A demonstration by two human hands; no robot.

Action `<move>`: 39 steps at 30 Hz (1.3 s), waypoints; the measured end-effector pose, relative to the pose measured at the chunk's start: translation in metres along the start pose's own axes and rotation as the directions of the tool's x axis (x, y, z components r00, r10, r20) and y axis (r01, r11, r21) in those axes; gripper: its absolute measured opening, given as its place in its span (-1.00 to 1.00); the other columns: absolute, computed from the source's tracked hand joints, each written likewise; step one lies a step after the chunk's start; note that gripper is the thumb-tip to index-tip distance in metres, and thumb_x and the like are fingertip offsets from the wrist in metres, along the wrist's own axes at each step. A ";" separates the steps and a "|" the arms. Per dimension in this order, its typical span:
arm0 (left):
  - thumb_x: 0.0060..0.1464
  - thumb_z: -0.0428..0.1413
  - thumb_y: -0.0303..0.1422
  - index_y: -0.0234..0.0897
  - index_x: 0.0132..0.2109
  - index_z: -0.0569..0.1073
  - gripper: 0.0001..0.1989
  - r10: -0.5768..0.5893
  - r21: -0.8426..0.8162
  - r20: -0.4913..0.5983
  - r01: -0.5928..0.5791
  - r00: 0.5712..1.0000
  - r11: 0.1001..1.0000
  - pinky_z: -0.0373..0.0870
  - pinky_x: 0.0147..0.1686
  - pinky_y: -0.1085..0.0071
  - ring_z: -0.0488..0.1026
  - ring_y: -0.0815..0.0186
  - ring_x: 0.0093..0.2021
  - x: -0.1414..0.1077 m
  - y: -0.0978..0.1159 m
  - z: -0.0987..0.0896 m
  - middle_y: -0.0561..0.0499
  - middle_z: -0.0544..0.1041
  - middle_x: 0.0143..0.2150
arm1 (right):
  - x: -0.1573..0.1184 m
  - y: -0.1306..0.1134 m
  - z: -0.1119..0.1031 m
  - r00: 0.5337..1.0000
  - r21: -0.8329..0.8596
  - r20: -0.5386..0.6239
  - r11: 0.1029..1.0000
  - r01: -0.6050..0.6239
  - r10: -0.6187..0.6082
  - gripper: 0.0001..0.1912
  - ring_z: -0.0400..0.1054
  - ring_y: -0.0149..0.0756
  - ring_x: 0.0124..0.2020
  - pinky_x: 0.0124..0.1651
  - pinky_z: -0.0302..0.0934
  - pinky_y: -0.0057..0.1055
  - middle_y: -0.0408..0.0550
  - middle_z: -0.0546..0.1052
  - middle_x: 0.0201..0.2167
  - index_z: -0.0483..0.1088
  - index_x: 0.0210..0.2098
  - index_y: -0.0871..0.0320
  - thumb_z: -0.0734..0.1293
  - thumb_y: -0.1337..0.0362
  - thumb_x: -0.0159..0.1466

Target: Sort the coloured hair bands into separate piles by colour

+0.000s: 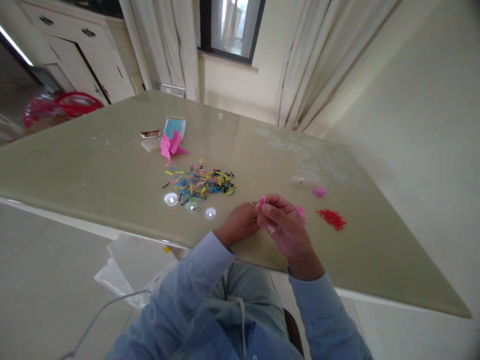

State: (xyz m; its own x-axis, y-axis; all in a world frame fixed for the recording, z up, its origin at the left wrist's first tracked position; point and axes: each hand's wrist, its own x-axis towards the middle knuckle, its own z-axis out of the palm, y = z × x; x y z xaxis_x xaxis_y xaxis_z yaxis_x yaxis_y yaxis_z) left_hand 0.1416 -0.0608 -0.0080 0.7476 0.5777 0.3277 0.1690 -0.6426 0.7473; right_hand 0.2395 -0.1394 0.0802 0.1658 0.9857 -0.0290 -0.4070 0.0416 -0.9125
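My right hand [283, 222] pinches a small pink rubber band [262, 201] between thumb and forefinger, just above the table's near edge. Against it rests my left hand [242, 222], its fingers curled in and mostly hidden, so what they hold cannot be made out. A dark bit shows between the two hands. Partly behind my right hand lies a small pink pile of bands [301, 214]. Further right is a heap of red rubber bands [332, 219]. To the left spreads a mixed pile of yellow, blue, black and pink rubber bands [204, 184].
On the greenish table [112, 170] are a pink folded paper shape [172, 145], a blue face mask [174, 126], a small packet [150, 133], a clear container [302, 179] and a pink round piece [320, 191]. Below the near edge hang plastic bags [135, 265] beside a cable [108, 303].
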 end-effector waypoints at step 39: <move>0.24 0.08 -0.44 -0.32 -0.13 0.60 -0.81 -0.031 0.045 -0.010 0.031 0.999 0.998 0.44 -0.06 0.32 0.53 0.24 -0.13 -0.008 0.008 -0.013 -0.12 0.62 -0.17 | -0.040 0.007 -0.140 0.731 -0.825 -0.428 0.560 -0.077 -0.531 -0.65 0.38 -0.31 -0.48 -0.36 0.27 -0.35 -0.03 0.60 -0.38 0.57 -0.26 0.18 0.39 0.00 0.18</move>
State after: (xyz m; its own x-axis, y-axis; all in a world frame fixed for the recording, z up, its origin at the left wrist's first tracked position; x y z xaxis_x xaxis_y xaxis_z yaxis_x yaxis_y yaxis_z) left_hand 0.1282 -0.0636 0.0028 0.7354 0.6023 0.3105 0.2211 -0.6464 0.7302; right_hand 0.3551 -0.2015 0.0176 0.7219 0.6291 0.2883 0.5008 -0.1873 -0.8451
